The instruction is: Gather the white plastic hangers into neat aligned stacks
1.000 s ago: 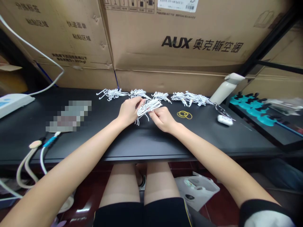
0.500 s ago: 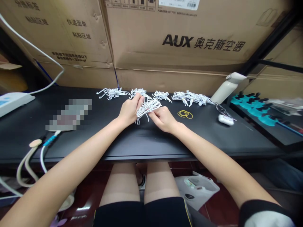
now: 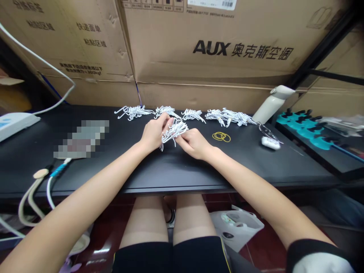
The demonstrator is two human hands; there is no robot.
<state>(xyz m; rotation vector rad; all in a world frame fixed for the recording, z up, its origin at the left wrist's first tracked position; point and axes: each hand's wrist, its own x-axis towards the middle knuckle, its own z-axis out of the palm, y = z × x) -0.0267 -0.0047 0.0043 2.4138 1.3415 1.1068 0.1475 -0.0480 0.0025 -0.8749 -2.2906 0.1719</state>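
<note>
A bundle of thin white wire hooks is held above the front half of the black table. My left hand is closed around its left side, with the thumb along the top. From the right, my right hand is closed on the lower right side of the same bundle; some of its fingers are hidden behind the hooks. Behind my hands, similar white hooks lie in a row: a left pile, another pile, a small pile and a wider pile. Yellow rubber bands lie right of my right hand.
Cardboard boxes stand along the table's back. At right are a white bottle, a white case and turquoise holders. A blurred-out flat device with a cable and a white power strip lie left.
The bundle has shifted slightly left and turned a little between my hands, and my right hand has moved left with it. The view has shifted slightly.
</note>
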